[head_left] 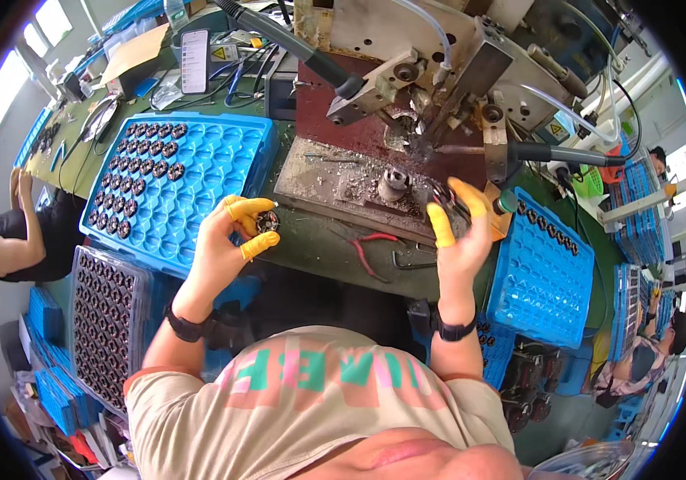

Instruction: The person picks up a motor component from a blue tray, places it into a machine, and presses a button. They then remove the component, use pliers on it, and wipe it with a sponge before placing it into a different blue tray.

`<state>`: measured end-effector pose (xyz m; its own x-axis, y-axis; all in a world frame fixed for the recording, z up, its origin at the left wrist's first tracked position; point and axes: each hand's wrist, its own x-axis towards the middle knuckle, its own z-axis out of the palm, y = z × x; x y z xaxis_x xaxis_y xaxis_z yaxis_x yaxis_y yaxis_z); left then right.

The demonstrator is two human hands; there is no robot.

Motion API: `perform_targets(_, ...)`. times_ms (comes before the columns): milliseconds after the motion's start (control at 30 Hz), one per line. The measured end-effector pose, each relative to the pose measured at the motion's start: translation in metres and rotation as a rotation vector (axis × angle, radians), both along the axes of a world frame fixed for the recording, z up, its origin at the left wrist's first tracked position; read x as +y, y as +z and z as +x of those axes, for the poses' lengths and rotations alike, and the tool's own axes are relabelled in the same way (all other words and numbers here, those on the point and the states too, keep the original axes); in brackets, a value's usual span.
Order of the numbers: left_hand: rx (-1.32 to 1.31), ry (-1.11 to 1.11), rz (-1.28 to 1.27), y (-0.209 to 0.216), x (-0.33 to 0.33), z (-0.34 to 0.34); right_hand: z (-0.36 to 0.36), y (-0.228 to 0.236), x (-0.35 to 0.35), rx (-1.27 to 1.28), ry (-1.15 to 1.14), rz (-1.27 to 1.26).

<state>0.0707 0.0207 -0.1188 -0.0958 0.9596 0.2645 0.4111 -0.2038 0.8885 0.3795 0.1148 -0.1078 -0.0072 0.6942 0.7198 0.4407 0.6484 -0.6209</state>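
My left hand (228,242), in yellow finger covers, pinches a small round motor stator (267,222), dark with coppery windings, between thumb and fingers. It is just off the near right corner of a blue tray (227,172) partly filled with similar stators. My right hand (465,232), also in yellow finger covers, is raised at the right end of the machine's base. Its thumb and forefinger are curved around a dark thing that I cannot make out. Between the hands, further off, a round metal fixture post (393,186) stands on the machine's chip-strewn base plate (327,180).
Red-handled pliers (369,250) lie before the base. The machine head (431,104) hangs above, with hoses. A second blue tray (547,272) with one row of stators is on the right. At far left are a full tray (107,320) and a person (19,232); a phone (194,62) stands behind.
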Motion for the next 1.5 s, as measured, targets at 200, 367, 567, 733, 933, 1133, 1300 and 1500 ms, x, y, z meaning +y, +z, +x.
perform_targets(200, -0.118, -0.385, -0.275, 0.063, -0.002, 0.019, 0.047, -0.053, -0.042, -0.12, -0.183, 0.043)
perform_targets(367, 0.24, -0.146, 0.32, 0.057, 0.054, 0.084, 0.05, -0.065, -0.049, -0.144, -0.189, 0.036)
perform_targets(567, 0.209, 0.012, 0.368, 0.025, 0.098, 0.117, 0.052, -0.063, -0.05, -0.144, -0.131, 0.033)
perform_targets(733, 0.121, -0.137, 0.206, 0.031, 0.107, 0.115, 0.053, -0.063, -0.05, -0.151, -0.107, 0.048)
perform_targets(933, 0.3, -0.09, 0.205, 0.035, 0.107, 0.117, 0.054, -0.06, -0.05, -0.173, -0.097, 0.062)
perform_targets(1133, 0.142, -0.231, 0.092, 0.04, 0.11, 0.11, 0.053, -0.059, -0.049, -0.178, -0.085, 0.054)
perform_targets(1300, 0.279, -0.068, 0.465, 0.027, 0.103, 0.122, 0.052, -0.06, -0.049, -0.19, -0.093, 0.056)
perform_targets(1500, 0.578, -0.058, 0.7, 0.021, 0.105, 0.116, 0.051, -0.06, -0.049, -0.199, -0.102, 0.059)
